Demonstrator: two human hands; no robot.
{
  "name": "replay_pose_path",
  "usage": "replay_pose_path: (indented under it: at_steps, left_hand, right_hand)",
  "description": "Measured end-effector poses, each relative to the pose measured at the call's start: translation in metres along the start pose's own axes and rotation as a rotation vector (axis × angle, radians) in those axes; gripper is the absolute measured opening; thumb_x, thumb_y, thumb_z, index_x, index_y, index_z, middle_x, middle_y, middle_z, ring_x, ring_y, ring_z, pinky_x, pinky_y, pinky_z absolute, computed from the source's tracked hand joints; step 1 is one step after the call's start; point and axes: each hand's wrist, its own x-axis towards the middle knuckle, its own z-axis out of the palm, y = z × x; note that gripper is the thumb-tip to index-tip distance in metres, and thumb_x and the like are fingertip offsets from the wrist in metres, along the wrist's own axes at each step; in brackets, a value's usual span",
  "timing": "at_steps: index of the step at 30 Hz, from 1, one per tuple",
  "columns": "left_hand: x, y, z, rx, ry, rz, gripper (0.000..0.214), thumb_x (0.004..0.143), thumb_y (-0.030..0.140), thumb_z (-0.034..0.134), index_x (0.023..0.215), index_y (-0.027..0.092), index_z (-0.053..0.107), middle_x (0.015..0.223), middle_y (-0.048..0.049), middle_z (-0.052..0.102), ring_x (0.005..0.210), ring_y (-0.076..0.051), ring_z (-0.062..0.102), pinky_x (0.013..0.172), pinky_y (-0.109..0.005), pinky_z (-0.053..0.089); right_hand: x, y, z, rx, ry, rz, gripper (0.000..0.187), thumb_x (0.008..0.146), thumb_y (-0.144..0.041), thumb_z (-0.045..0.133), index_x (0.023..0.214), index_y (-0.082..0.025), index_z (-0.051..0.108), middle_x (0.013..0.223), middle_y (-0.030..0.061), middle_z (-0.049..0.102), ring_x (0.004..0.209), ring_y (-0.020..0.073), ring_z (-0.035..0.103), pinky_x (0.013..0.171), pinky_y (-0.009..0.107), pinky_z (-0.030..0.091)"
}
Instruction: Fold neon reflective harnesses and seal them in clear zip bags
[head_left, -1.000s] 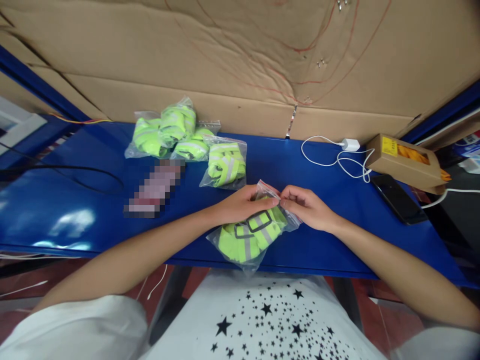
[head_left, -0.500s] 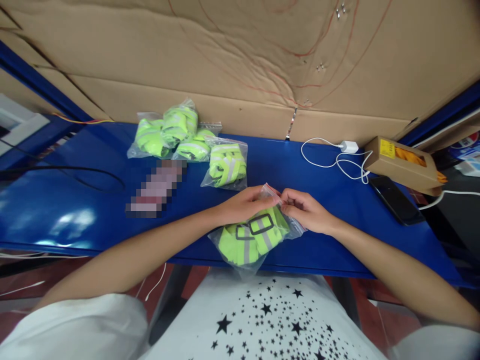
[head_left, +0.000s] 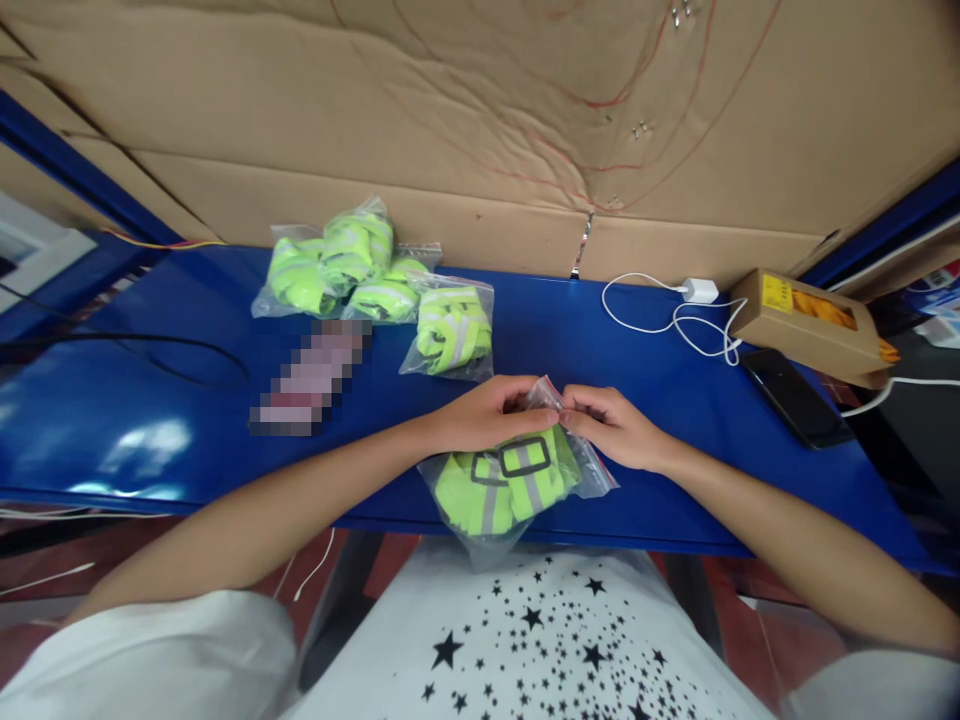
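A clear zip bag (head_left: 484, 545) lies at the table's front edge, its mouth turned toward the right. Inside is a folded neon-yellow reflective strap (head_left: 469, 505) with grey stripes and black rectangular buckles. My left hand (head_left: 499, 415) pinches the bag's zip edge between thumb and fingers. Close beside it, my right hand (head_left: 619, 425) grips the same edge with thumb and fingertips. The two thumbs almost meet at the zip line. Part of the zip strip shows below my right hand, and the fingertips partly hide the rest.
Several bagged yellow straps (head_left: 358, 250) are piled at the back left, with another bag (head_left: 454, 330) nearer. On the right are a white charger (head_left: 699, 291) with its cable, a cardboard box (head_left: 810, 325) and a black phone (head_left: 796, 398). A blurred-out item (head_left: 315, 375) lies left.
My left thumb has moved a little along the zip edge toward my right fingertips. The bag's zip edge has shifted slightly; both hands keep hold of it.
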Motion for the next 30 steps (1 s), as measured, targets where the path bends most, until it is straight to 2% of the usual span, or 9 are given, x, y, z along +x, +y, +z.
replay_pose_path:
  at_steps: [5,12,17,22,26,30]
  left_hand:
    - [-0.0001,-0.0056,-0.0029,-0.019,-0.053,-0.017,0.032,0.095,0.047,0.066,0.103,0.016,0.063,0.075,0.0035,0.05,0.063,-0.009,0.044,0.056,-0.021,0.035]
    - [-0.0006,-0.0053,-0.0004,0.056,-0.048,-0.01,0.036,0.096,0.05,0.064,0.102,0.015,0.063,0.075,0.0033,0.049,0.063,-0.009,0.044,0.056,-0.022,0.035]
    - [-0.0016,-0.0042,0.0012,0.099,-0.028,-0.008,0.035,0.097,0.052,0.063,0.105,0.017,0.06,0.075,0.0038,0.048,0.063,-0.009,0.043,0.055,-0.022,0.034]
    - [-0.0025,-0.0016,0.0023,0.141,-0.051,0.01,0.036,0.098,0.052,0.061,0.101,0.017,0.06,0.077,0.0032,0.046,0.066,-0.009,0.042,0.057,-0.023,0.034]
    - [-0.0026,-0.0006,0.0021,0.153,-0.067,-0.001,0.037,0.1,0.053,0.057,0.102,0.016,0.061,0.079,0.0022,0.047,0.067,-0.01,0.042,0.058,-0.024,0.035]
    - [-0.0031,-0.0003,0.0029,0.156,-0.057,-0.014,0.037,0.101,0.053,0.057,0.101,0.017,0.06,0.076,0.0033,0.044,0.065,-0.009,0.04,0.056,-0.022,0.033]
  right_hand:
    - [0.0,-0.0004,0.0011,0.004,0.058,-0.024,0.03,0.101,-0.043,0.06,0.083,-0.019,0.055,0.065,-0.0066,0.043,0.058,0.008,0.038,0.053,0.023,0.029]
    - [0.0001,0.0016,0.0014,-0.054,0.111,-0.102,0.031,0.102,-0.038,0.059,0.079,-0.019,0.054,0.067,-0.0053,0.047,0.06,0.0082,0.042,0.055,0.024,0.033]
    - [-0.0015,0.001,0.002,-0.025,0.097,-0.077,0.018,0.102,-0.038,0.06,0.097,-0.02,0.061,0.07,-0.0053,0.051,0.061,0.0089,0.045,0.056,0.023,0.036]
    - [-0.0032,-0.0032,0.0018,-0.032,0.118,-0.117,0.019,0.103,-0.035,0.058,0.092,-0.02,0.057,0.072,-0.0051,0.05,0.063,0.009,0.046,0.057,0.024,0.037]
    - [-0.0013,-0.0023,-0.0002,-0.078,0.063,-0.085,0.025,0.104,-0.04,0.056,0.089,-0.021,0.054,0.069,-0.0059,0.046,0.06,0.0088,0.042,0.055,0.024,0.033]
    - [-0.0001,-0.003,0.0008,-0.075,0.075,-0.06,0.032,0.104,-0.043,0.056,0.082,-0.019,0.055,0.067,-0.0053,0.043,0.059,0.0085,0.038,0.053,0.025,0.029]
